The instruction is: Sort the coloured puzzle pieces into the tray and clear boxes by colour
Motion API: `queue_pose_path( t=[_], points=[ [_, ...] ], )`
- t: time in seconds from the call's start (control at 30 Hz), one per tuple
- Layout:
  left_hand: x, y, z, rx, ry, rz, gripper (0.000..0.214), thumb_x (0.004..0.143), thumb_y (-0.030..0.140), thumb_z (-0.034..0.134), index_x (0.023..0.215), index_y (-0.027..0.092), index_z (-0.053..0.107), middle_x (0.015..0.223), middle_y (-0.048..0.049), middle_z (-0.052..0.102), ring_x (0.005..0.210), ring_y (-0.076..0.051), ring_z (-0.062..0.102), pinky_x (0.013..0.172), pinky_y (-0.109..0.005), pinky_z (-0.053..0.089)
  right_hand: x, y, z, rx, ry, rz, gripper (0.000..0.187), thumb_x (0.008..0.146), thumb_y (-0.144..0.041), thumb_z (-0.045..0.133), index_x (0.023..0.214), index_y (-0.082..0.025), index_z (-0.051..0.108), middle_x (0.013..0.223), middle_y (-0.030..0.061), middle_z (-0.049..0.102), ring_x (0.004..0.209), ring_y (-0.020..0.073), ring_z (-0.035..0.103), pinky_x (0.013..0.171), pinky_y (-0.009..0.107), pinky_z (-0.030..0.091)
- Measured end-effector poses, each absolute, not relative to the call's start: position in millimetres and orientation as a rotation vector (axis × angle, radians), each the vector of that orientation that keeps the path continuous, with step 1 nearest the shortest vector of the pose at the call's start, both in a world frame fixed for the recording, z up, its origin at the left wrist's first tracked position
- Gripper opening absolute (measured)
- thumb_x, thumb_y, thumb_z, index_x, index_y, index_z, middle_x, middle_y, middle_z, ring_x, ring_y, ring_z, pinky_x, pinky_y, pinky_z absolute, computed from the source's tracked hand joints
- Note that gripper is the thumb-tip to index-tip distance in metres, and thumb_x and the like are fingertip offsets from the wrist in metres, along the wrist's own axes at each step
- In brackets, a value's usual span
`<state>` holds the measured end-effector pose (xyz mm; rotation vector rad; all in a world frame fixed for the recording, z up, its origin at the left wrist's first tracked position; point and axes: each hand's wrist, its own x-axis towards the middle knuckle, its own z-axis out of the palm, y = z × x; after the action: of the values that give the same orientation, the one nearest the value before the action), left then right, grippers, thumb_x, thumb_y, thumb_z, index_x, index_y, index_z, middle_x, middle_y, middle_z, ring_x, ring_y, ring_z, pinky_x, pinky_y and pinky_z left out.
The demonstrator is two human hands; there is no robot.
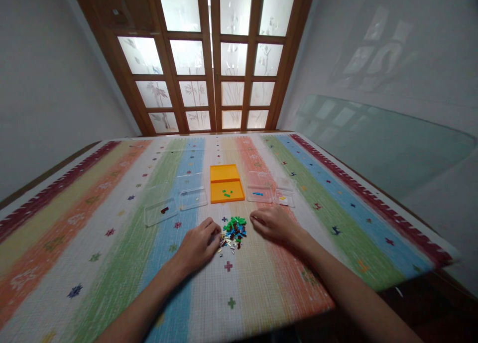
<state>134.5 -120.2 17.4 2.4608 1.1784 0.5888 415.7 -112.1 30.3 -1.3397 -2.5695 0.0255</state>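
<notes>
A small heap of mixed toy building bricks (234, 230), in green, blue, dark red, white and other colours, lies on the striped tablecloth between my hands. My left hand (201, 241) rests at the heap's left edge, fingers curled against the loose pieces; whether a brick is between them is hidden. On the other side, my right hand (272, 223) lies on the cloth just right of the heap, its fingers bent and held together. Any piece inside them is too small or hidden to see. Behind the heap, an open orange case (227, 172) holds several green bricks (227, 194).
Clear plastic boxes flank the orange case: a far-left box (149, 219) with a dark red piece, a nearer left box (186, 203), a right box (257, 198) with blue pieces, and an outer right box (289, 202) with yellowish pieces. Wooden glazed doors (214, 74) stand beyond the table.
</notes>
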Motion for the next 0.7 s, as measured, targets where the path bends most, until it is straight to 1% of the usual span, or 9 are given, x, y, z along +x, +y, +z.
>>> queue_pose_path(
  t=[0.3,0.5,0.7],
  points=[
    [129.0,-117.1,24.2,2.452,1.157,0.716,0.017,0.098,0.029,0.046,0.092,0.02,0.06,0.088,-0.0037,0.062,0.074,-0.017,0.062,0.071,-0.031,0.048,416.3,-112.5,30.3,-1.368,-2.571,0.056,0.026,0.092,-0.02,0.047,0.074,-0.017,0.065,0.068,0.0037,0.065,0.057,0.0119,0.041,0.06,0.031,0.019],
    [109.5,-96.2,33.0,2.457,1.279,0.867,0.019,0.097,0.033,0.048,0.094,0.02,0.061,0.084,-0.0025,0.059,0.068,-0.017,0.057,0.067,-0.031,0.047,415.9,-112.7,32.1,-1.354,-2.589,0.048,0.027,0.093,-0.02,0.045,0.074,-0.016,0.064,0.068,0.0039,0.065,0.056,0.0117,0.041,0.059,0.031,0.019],
    [92.4,-68.0,41.1,2.478,1.476,0.925,0.021,0.096,0.036,0.047,0.094,0.02,0.061,0.084,-0.0033,0.06,0.069,-0.018,0.057,0.07,-0.032,0.048,414.6,-113.0,33.5,-1.342,-2.602,0.042,0.023,0.091,-0.018,0.048,0.074,-0.016,0.064,0.07,0.004,0.067,0.056,0.0115,0.043,0.059,0.032,0.018]
  ],
)
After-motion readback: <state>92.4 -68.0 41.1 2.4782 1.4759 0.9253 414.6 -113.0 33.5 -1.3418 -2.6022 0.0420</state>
